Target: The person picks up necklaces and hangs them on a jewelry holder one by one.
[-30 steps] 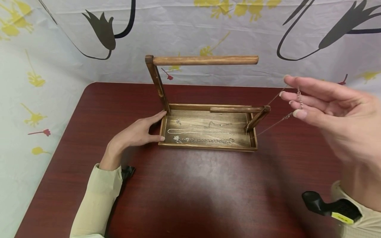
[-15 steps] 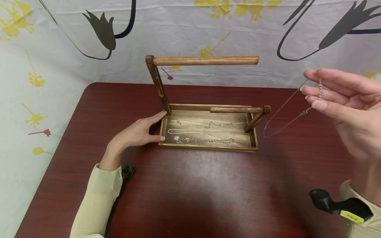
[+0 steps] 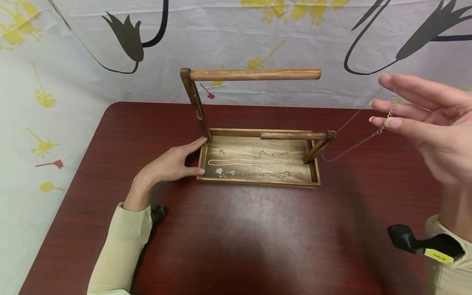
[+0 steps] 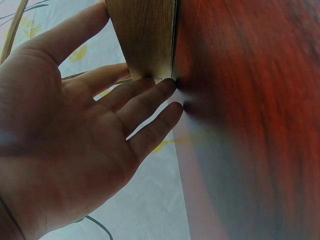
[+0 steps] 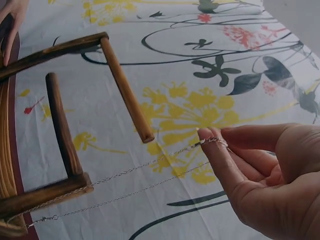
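A thin silver necklace (image 3: 378, 131) hangs in a long loop from my right hand (image 3: 439, 116), pinched between thumb and fingers. The loop reaches left towards the right end of a wooden tray stand (image 3: 258, 184) and overlaps its right post (image 3: 320, 148) in the head view. In the right wrist view, two chain strands (image 5: 120, 175) slant down to the stand's corner. My left hand (image 3: 164, 166) rests against the tray's left end, fingers extended, thumb and fingertips touching it. Inside the tray lie a thicker silver chain (image 3: 254, 174), a thin looped chain (image 3: 239, 161) and finer pieces (image 3: 273, 154).
Two wooden bars stand above the tray: a tall upper bar (image 3: 254, 74) and a lower bar (image 3: 291, 136) from the right post. Everything stands on a dark red table (image 3: 236, 237) in front of a white patterned cloth (image 3: 236, 37).
My right hand has moved right, away from the tray, then slightly up, drawing the necklace along. The loop's lower end has swung about. My left hand and the tray have stayed still.
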A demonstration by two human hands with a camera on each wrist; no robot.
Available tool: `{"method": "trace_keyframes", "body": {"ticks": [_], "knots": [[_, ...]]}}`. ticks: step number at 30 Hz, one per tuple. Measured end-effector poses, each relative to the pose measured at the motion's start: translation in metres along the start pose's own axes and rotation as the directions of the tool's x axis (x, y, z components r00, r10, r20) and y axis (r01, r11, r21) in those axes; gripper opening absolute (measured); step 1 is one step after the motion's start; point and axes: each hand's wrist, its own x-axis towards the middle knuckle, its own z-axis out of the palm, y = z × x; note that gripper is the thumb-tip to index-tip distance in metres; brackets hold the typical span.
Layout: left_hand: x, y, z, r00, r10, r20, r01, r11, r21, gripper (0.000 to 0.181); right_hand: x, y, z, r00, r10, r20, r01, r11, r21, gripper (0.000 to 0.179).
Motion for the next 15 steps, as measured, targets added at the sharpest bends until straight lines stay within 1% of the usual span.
{"method": "trace_keyframes", "body": {"ticks": [5, 8, 12, 14, 15], "knots": [[0.001, 0.001, 0.001, 1.0, -0.003, 0.007, 0.003, 1.0, -0.01, 0.092, 0.004, 0.001, 0.0, 1.0, 0.004, -0.029, -0.009, 0.988, -0.156, 0.058], [0.001, 0.001, 0.0, 1.0, 0.0, 0.006, 0.0, 1.0, -0.01, 0.092, 0.008, 0.001, -0.001, 0.999, -0.002, -0.05, -0.007, 0.985, -0.175, 0.054], [0.001, 0.0, 0.0, 1.0, -0.007, 0.005, 0.007, 1.0, -0.013, 0.091, 0.016, 0.003, -0.002, 0.997, -0.009, -0.078, -0.003, 0.99, -0.143, 0.05], [0.0, -0.001, 0.0, 1.0, -0.01, 0.007, 0.01, 1.0, -0.016, 0.091, 0.018, 0.003, -0.002, 0.996, 0.002, -0.092, -0.014, 0.991, -0.132, 0.049], [0.0, -0.001, 0.0, 1.0, -0.01, 0.008, 0.01, 1.0, -0.017, 0.091, 0.02, 0.003, -0.001, 0.995, 0.004, -0.101, -0.019, 0.988, -0.152, 0.048]]}}
